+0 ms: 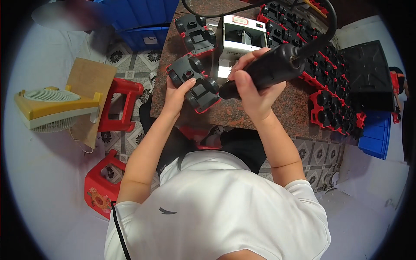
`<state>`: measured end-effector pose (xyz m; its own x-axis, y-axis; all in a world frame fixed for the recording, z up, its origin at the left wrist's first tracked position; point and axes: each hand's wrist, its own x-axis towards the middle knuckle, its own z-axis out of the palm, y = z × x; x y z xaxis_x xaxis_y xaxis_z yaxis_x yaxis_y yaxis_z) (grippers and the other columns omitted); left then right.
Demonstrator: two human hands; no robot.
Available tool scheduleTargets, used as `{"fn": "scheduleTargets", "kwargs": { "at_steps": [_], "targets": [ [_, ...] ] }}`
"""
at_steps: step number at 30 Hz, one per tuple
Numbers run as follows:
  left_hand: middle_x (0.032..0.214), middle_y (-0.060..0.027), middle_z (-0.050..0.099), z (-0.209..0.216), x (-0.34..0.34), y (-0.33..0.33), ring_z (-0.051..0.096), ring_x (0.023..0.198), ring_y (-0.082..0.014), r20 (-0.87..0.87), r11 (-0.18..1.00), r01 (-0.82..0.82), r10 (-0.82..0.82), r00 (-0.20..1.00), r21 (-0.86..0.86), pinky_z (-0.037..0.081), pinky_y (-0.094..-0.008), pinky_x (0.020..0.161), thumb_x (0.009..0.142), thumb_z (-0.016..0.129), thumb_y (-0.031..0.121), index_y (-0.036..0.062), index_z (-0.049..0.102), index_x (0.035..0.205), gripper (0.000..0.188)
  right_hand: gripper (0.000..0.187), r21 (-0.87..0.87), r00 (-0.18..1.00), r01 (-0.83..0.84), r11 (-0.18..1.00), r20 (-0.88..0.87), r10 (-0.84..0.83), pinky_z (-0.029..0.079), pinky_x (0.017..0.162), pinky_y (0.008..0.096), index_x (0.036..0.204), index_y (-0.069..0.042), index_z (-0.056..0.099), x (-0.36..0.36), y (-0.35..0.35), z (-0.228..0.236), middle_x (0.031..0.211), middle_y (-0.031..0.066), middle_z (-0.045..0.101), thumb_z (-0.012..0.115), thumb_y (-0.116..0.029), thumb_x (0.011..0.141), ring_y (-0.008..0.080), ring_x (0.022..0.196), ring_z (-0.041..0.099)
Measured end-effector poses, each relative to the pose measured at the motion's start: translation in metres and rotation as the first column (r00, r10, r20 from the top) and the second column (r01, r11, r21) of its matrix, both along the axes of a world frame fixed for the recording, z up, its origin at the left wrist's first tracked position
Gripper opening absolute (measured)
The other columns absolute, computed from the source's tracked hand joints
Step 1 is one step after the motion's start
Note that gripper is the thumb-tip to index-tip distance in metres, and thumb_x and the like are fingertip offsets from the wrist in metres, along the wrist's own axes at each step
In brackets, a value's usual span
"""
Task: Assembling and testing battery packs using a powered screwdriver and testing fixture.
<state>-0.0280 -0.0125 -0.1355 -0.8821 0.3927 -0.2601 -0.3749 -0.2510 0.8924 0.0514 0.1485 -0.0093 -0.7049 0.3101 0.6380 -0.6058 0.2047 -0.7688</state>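
My left hand (177, 99) grips a black toy car chassis (185, 69) with a red rim and black wheels, thumb lying on its upper face. In my right hand (255, 93) is a black corded electric screwdriver (273, 67), its fingers wrapped round the body. The driver slants down to the left, and its nose is close to the chassis's right end; I cannot tell whether the bit touches. A second toy car chassis (196, 37) lies just beyond the held one. Behind my right hand stands a white box-shaped machine (243, 22) with an open top, probably a screw feeder.
Many similar chassis (329, 73) stand in rows along the right of the brown stone table (277, 110). The driver's cable (331, 26) arches over the far side. Blue crates (145, 37) are at the back left. Red stools (125, 102) and a yellow fan (56, 108) stand left.
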Motion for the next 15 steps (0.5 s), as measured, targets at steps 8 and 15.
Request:
{"fn": "scheduleTargets", "kwargs": {
  "at_steps": [8,15],
  "targets": [
    [0.116,-0.0102,0.051,-0.008,-0.004,-0.001,0.052,0.108,-0.0202,0.008,0.998,0.0,-0.001,1.0,0.058,0.042,-0.0334,0.095,0.074,0.072,0.013,0.0047,0.035,0.126,0.064,0.038,0.188,1.0,0.011,0.982,0.018,-0.014,0.045,0.057,0.0233,0.104,0.002,0.045,-0.003,-0.012,0.001,0.076,0.0101,0.058,0.068,0.003,0.073,0.0119,0.064,0.055],
    [0.117,-0.0101,0.051,-0.004,-0.003,0.001,0.051,0.109,-0.0203,0.01,1.0,0.014,-0.014,1.0,0.025,0.042,-0.0336,0.095,0.074,0.072,0.015,0.0048,0.035,0.126,0.065,0.039,0.036,1.0,-0.011,0.999,0.016,0.01,0.046,0.058,0.0237,0.106,0.001,0.045,-0.004,-0.016,0.002,0.078,0.0097,0.058,0.067,0.003,0.074,0.0116,0.065,0.055]
  ]
}}
